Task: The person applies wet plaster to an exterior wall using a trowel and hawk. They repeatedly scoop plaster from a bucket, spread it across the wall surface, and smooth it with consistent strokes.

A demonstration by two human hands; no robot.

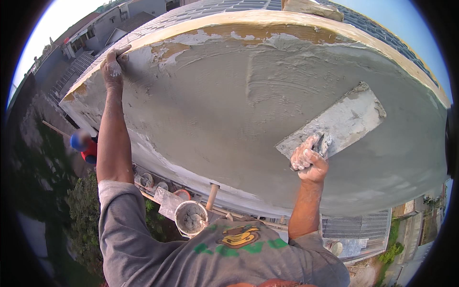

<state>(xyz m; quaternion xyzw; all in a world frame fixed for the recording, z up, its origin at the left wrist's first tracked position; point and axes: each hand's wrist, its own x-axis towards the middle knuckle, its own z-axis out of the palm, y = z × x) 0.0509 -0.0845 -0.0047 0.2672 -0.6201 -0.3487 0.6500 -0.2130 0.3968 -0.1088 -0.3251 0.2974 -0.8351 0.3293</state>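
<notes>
Clearly, our right grip (311, 159) clasps the trowel (351, 117)
Likely stiff, light; hold its handle (326, 144). Left grip (114, 69): we can't tell.

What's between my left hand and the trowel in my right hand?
Only grey plaster, ridged in places, lies between your left hand and the plastering trowel, as the head view shows.

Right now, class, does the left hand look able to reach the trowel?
Probably not from there: the left hand is at the wall's upper edge, while the right hand grips the trowel.
</notes>
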